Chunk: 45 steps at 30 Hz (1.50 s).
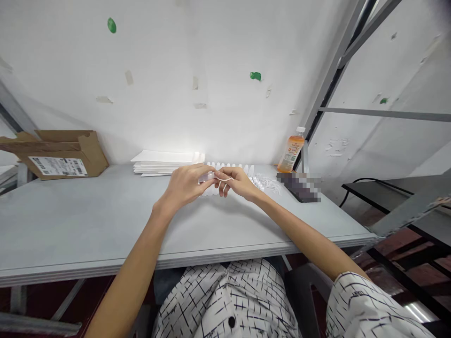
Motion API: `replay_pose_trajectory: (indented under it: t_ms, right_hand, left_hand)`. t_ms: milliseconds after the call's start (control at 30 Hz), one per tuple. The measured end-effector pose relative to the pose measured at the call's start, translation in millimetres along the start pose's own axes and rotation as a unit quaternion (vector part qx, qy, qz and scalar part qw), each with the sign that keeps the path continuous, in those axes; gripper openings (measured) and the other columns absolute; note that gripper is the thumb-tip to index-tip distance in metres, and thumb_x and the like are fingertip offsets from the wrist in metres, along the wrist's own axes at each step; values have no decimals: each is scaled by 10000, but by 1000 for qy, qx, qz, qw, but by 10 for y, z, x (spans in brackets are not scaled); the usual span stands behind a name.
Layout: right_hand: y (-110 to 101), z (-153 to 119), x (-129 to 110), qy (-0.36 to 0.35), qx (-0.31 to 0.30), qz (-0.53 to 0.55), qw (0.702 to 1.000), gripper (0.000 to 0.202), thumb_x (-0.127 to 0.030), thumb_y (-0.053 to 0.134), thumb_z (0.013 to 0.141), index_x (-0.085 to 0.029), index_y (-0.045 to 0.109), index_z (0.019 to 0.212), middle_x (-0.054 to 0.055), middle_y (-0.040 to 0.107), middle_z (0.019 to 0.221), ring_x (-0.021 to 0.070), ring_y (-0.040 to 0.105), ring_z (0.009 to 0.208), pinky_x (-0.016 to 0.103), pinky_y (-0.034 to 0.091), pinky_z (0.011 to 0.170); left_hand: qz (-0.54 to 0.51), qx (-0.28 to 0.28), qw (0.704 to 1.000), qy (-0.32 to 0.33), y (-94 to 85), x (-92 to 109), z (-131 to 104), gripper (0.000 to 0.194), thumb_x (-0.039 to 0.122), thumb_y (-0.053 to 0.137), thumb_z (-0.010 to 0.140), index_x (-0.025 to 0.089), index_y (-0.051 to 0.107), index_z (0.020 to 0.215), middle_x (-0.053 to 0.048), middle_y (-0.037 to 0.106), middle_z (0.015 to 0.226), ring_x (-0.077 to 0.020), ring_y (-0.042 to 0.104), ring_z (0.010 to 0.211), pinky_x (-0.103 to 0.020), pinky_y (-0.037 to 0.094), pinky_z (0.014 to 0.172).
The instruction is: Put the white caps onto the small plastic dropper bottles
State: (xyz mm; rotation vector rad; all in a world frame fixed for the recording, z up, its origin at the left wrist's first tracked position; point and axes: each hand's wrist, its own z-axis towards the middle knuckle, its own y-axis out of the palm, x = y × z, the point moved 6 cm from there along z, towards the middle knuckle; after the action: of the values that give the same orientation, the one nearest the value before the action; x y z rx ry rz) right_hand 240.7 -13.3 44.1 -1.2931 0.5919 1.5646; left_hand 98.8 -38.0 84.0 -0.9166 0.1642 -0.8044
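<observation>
My left hand is closed around a small clear plastic piece, held above the middle of the table. Right beside it, my right hand pinches a thin white string that runs close to the clear piece. The fingertips of both hands nearly meet. Behind the hands stand rows of small white plastic pieces, partly hidden by the fingers. A loose pile of white strings lies to their right.
On the grey table, an open cardboard box stands far left and a stack of white envelopes lies near the wall. At the right are an orange drink bottle and a dark, pixelated flat object.
</observation>
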Motion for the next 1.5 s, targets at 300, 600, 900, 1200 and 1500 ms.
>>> replay_pose_trajectory:
  t_ms: [300, 600, 900, 1200, 1500]
  right_hand:
    - [-23, -1, -88, -30, 19, 21, 999, 486, -599, 661, 847, -165, 555, 657, -20, 554, 615, 112, 598, 467, 262, 508, 486]
    - [-30, 0, -92, -76, 7, -2, 997, 547, -587, 580, 920, -189, 410, 584, -66, 408, 541, 65, 512, 436, 228, 392, 490]
    - [-51, 10, -59, -43, 20, 30, 998, 529, -624, 602, 887, -166, 536, 630, -62, 443, 514, 75, 495, 408, 235, 416, 460]
    - [97, -10, -47, -31, 3, 46, 998, 506, -622, 594, 892, -168, 556, 672, -40, 489, 569, 81, 510, 461, 225, 459, 437]
    - [107, -11, -88, -67, 22, 20, 997, 476, -602, 617, 885, -167, 577, 696, -36, 526, 578, 67, 485, 458, 215, 455, 430]
  left_hand:
    - [-18, 5, 1000, -12, -7, -5, 6, 286, 389, 639, 885, 246, 618, 1132, 0, 746, 982, -142, 632, 640, -256, 412, 618]
    - [-26, -31, 999, -22, 27, 15, 2, 283, 463, 530, 957, 197, 629, 954, -6, 709, 764, -164, 608, 593, -272, 379, 612]
    - [-3, -8, 1000, -13, 39, 69, 20, 378, 432, 392, 1013, 197, 518, 745, 3, 551, 611, -143, 473, 536, -257, 277, 558]
    - [-4, 48, 998, -41, -29, 37, 40, 426, 361, 337, 990, 207, 345, 592, 21, 355, 468, -127, 278, 457, -289, 202, 520]
    - [-92, 87, 989, -75, -57, 7, 57, 491, 359, 410, 961, 207, 267, 516, 28, 285, 442, -105, 284, 429, -302, 237, 504]
